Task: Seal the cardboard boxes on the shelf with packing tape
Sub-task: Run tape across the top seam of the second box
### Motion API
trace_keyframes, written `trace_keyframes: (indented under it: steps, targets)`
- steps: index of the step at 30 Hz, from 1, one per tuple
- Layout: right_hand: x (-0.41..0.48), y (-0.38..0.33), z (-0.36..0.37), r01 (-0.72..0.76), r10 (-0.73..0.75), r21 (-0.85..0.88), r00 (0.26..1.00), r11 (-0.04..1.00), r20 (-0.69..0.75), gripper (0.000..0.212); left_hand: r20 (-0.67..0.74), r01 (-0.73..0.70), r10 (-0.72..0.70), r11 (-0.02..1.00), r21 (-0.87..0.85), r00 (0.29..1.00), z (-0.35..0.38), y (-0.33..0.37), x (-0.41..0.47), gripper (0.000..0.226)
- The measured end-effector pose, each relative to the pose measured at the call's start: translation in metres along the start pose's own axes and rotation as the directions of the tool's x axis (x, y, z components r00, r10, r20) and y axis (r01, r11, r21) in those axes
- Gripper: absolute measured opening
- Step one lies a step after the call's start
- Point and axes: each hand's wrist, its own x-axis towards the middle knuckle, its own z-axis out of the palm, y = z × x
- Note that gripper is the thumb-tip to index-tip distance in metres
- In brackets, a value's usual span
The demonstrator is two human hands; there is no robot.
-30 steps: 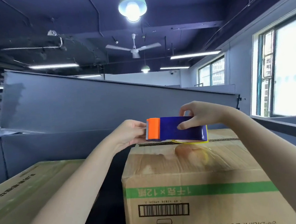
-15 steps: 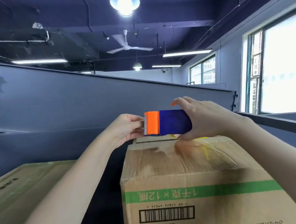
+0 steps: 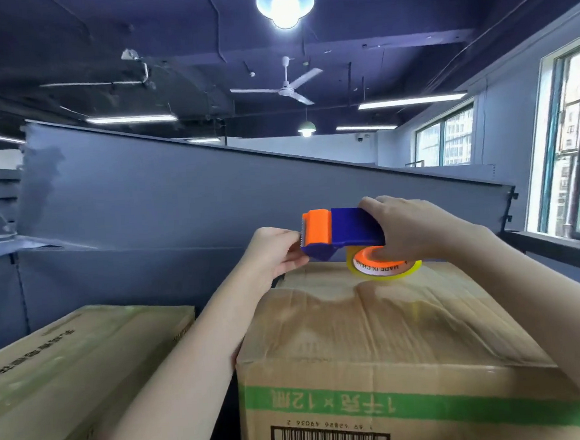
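Since half a second before, the tape dispenser (image 3: 347,231) had turned in the person's grasp, so that the tape roll (image 3: 381,268), earlier almost hidden behind the fingers, showed its orange core and a white label under the blue body. Both hands had stayed on the tool. The right hand (image 3: 416,228) gripped the blue body from above, fingers curled over its top edge and the thumb tucked beneath, near the roll's core. The left hand (image 3: 273,252) pinched at the orange cutter end, thumb and fingers closed there; whether it held the plastic itself or a loose end of tape could not be told.

The dispenser was held above the far part of the top of the right cardboard box (image 3: 375,334), the yellowish rim of the roll down at the lid; contact between them could not be judged. That lid looked creased and glossy, and its near face carried a green band and a barcode. A second cardboard box (image 3: 85,354) stood to the left, a dark gap between the two. Behind them rose the grey shelf panel (image 3: 178,207). Overhead hung a ceiling fan (image 3: 286,87) and a lit lamp (image 3: 283,0); a window (image 3: 578,144) was at the right
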Motion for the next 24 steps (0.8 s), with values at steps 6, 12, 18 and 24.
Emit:
trace_keyframes:
  steps: [6, 12, 18, 24]
  targets:
    - [-0.002, 0.03, -0.003, 0.018, -0.021, 0.157, 1.0, 0.987, 0.018, 0.044, 0.116, 0.075, -0.064, 0.993, -0.09, 0.991, 0.009, 0.008, -0.001, 0.01]
    - [-0.002, 0.024, 0.003, 0.098, -0.097, 0.156, 0.995, 0.983, -0.01, 0.046, 0.011, 0.101, -0.101, 0.995, -0.018, 0.995, 0.011, 0.001, -0.005, 0.009]
    - [0.001, 0.012, 0.015, 0.098, -0.089, 0.067, 0.989, 0.993, -0.121, 0.058, -0.087, 0.094, -0.091, 0.995, 0.033, 0.992, 0.011, -0.002, -0.004, 0.015]
    - [-0.007, 0.018, 0.02, 0.076, -0.054, 0.149, 0.988, 0.986, -0.143, 0.056, -0.073, 0.099, -0.102, 0.994, -0.046, 0.992, 0.01, -0.012, -0.005, 0.013]
